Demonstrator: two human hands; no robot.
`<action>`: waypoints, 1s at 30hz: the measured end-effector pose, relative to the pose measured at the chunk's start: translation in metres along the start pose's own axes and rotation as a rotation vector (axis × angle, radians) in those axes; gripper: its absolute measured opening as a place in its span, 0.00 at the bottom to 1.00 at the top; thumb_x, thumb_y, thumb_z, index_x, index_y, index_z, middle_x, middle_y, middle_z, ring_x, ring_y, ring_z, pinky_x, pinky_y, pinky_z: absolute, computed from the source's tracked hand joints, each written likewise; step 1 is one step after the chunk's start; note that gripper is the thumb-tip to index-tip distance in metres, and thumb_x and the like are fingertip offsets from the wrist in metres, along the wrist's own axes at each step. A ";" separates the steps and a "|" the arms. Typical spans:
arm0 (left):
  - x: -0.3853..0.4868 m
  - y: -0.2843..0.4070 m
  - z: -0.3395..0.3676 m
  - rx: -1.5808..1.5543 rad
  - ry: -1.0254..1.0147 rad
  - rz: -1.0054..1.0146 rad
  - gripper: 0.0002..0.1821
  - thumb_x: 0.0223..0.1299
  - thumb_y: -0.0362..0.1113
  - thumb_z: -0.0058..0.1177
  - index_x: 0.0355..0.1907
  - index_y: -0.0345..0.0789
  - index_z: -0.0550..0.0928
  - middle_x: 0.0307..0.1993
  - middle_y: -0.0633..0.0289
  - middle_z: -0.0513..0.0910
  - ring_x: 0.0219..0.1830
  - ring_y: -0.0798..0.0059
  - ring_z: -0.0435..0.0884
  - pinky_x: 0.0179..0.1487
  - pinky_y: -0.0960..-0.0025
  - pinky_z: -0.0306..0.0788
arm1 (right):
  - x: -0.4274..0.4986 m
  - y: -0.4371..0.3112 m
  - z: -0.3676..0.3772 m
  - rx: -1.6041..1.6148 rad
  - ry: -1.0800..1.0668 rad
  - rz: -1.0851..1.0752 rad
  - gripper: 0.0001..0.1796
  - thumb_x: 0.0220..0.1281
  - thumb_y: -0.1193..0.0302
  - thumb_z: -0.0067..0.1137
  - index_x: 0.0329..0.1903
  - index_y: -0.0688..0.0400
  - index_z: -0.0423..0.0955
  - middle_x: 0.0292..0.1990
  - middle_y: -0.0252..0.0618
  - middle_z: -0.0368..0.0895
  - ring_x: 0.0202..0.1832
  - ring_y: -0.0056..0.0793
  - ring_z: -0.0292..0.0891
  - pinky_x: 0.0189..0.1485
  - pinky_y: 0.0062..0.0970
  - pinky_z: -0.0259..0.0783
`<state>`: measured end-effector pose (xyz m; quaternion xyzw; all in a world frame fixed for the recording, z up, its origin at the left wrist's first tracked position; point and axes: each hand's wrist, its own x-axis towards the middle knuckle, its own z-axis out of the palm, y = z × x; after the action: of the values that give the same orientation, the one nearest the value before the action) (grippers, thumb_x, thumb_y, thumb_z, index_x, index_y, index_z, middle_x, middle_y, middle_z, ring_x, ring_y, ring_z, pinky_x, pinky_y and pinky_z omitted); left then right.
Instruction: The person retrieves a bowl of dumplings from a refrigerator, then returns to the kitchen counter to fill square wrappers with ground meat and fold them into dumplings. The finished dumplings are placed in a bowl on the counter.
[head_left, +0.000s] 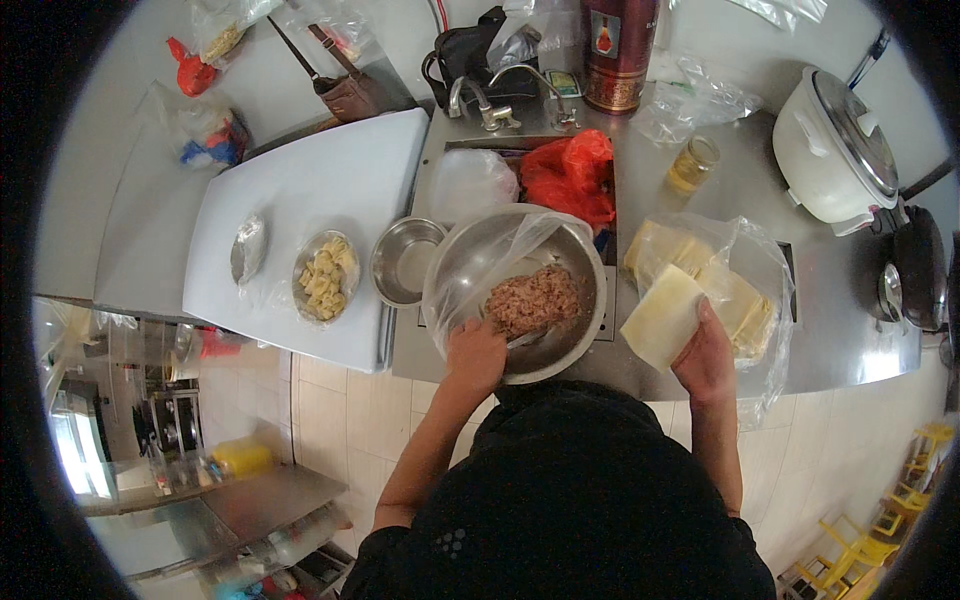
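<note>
My left hand (477, 351) is at the lower left inside of a large steel bowl (459, 262), beside a mound of minced meat filling (534, 298); its fingertips are hard to make out, and clear plastic film lies by it. In my right hand (705, 356) is a pale yellow square dough wrapper (661, 316). Behind it, more stacks of wrappers (742, 319) lie in an opened clear plastic bag (776, 262). A small steel bowl (409, 262) stands left of the large one. Farther left, a bowl of folded dumplings (327, 277) is on a white board (285, 176).
Red plastic bags (570, 176) fill part of the sink behind the large bowl, near two faucets (495, 112). A glass jar (694, 161) stands right of the sink. A white rice cooker (825, 150) and a dark pan (924, 270) are at the far right.
</note>
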<state>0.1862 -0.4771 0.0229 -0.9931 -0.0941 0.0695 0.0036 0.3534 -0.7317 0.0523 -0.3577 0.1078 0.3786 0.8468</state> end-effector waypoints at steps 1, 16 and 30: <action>0.002 -0.001 0.000 -0.010 0.014 0.009 0.05 0.47 0.33 0.49 0.24 0.36 0.80 0.31 0.57 0.77 0.39 0.60 0.75 0.40 0.62 0.69 | 0.002 0.003 0.003 0.050 -0.055 -0.006 0.24 0.69 0.61 0.41 0.61 0.64 0.60 0.57 0.42 0.70 0.58 0.35 0.68 0.62 0.36 0.63; 0.037 0.026 0.001 -0.026 -0.008 0.175 0.08 0.51 0.32 0.48 0.34 0.35 0.78 0.33 0.58 0.78 0.31 0.61 0.81 0.32 0.61 0.75 | 0.076 0.042 0.003 -0.196 -0.093 0.041 0.18 0.66 0.68 0.48 0.54 0.65 0.66 0.48 0.42 0.76 0.49 0.32 0.74 0.52 0.32 0.72; -0.018 -0.013 -0.044 -1.302 -0.572 -0.330 0.17 0.49 0.24 0.50 0.43 0.35 0.81 0.32 0.55 0.80 0.30 0.64 0.78 0.32 0.69 0.71 | 0.040 0.043 -0.003 -0.191 0.080 0.028 0.19 0.66 0.70 0.45 0.56 0.67 0.65 0.50 0.46 0.74 0.51 0.39 0.74 0.55 0.38 0.70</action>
<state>0.1728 -0.4669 0.0695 -0.7100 -0.2620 0.2547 -0.6020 0.3499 -0.6918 0.0093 -0.4503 0.1100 0.3842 0.7984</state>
